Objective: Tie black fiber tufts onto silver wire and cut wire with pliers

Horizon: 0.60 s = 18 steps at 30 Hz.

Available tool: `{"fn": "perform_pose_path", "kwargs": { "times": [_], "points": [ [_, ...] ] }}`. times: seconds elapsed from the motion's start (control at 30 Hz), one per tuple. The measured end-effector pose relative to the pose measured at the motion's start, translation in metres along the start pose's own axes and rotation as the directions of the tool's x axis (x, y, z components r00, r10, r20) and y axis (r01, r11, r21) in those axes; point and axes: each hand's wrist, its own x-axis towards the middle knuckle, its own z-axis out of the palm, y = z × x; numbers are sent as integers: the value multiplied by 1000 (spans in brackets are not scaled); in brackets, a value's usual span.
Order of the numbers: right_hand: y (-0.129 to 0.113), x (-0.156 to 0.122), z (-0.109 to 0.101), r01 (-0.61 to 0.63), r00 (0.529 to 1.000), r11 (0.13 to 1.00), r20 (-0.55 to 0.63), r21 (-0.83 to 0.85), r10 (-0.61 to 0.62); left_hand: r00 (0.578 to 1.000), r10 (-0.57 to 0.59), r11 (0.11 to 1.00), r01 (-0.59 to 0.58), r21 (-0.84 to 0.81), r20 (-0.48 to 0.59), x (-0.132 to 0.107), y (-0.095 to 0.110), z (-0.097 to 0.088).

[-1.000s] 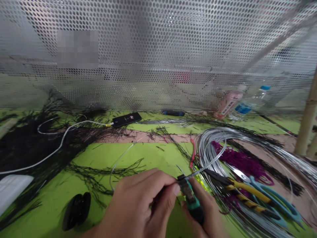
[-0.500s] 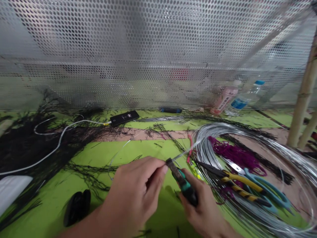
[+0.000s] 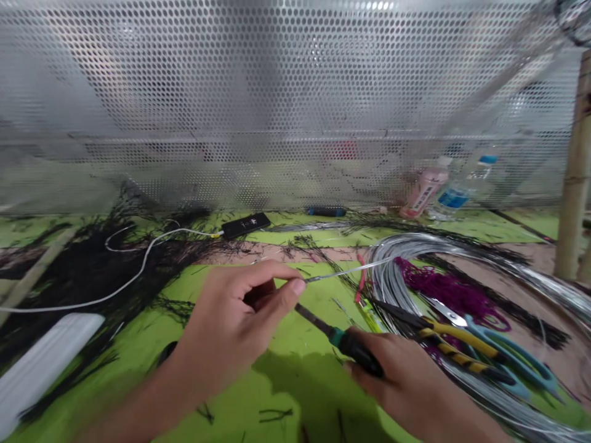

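Note:
My left hand (image 3: 249, 307) pinches the near end of a silver wire (image 3: 344, 271) between thumb and forefinger. That wire runs right toward a large wire coil (image 3: 385, 289). My right hand (image 3: 392, 375) is closed around the black and green handle of a hand tool (image 3: 337, 335) with a narrow, dark metal shaft. The shaft points up and left, its tip just below my left thumb; its exact kind I cannot make out. Inside the coil lie yellow and black pliers (image 3: 462, 341), light blue-handled scissors (image 3: 512, 354) and a bundle of purple cord (image 3: 457, 295).
A phone-like black device (image 3: 244, 225) with a white cable (image 3: 148, 252) lies toward the back. Black strands (image 3: 92, 271) spread on the left beside a white bar (image 3: 50, 369). Two bottles (image 3: 425, 191) stand by the perforated metal sheet (image 3: 277, 92). A bamboo pole (image 3: 572, 184) rises at the right.
My left hand has moved slightly up and left, still pinching the wire. The tool's shaft has come off the wire and dropped below it, and my right hand has shifted right. The view has shifted slightly.

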Motion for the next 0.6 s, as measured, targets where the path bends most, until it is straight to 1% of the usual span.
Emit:
{"fn": "perform_pose_path", "kwargs": {
  "times": [0.07, 0.13, 0.2, 0.27, 0.33, 0.43, 0.53, 0.6],
  "points": [
    [-1, 4, 4, 5, 1000, 983, -7, -185, -7, 1000, 16, 1000, -16, 14, 14, 0, 3, -2],
    [-1, 5, 11, -1, 999, 958, -38, -288, -11, 998, 4, 1000, -4, 10, 57, 0, 6, -4],
    [-1, 3, 20, 15, 997, 939, -66, -343, -40, 989, -44, 998, 48, -28, 144, -2, 9, -5],
    [-2, -1, 27, 46, 993, 924, -84, -380, -84, 968, -93, 993, 107, -48, 233, -6, 11, -5],
    [-3, -8, 30, 70, 986, 913, -109, -402, -124, 949, -119, 991, 131, -21, 293, -12, 12, -5],
    [-6, -20, 23, 132, 959, 919, -187, -371, -213, 939, -111, 994, 104, 41, 326, -26, 11, 0],
    [-6, -28, 3, 273, 923, 936, -214, -220, -320, 947, -57, 993, 21, 116, 316, -43, 3, 11],
    [0, -29, -9, 356, 903, 928, -214, -115, -373, 941, -49, 979, -21, 202, 334, -56, -5, 22]
  ]
}}
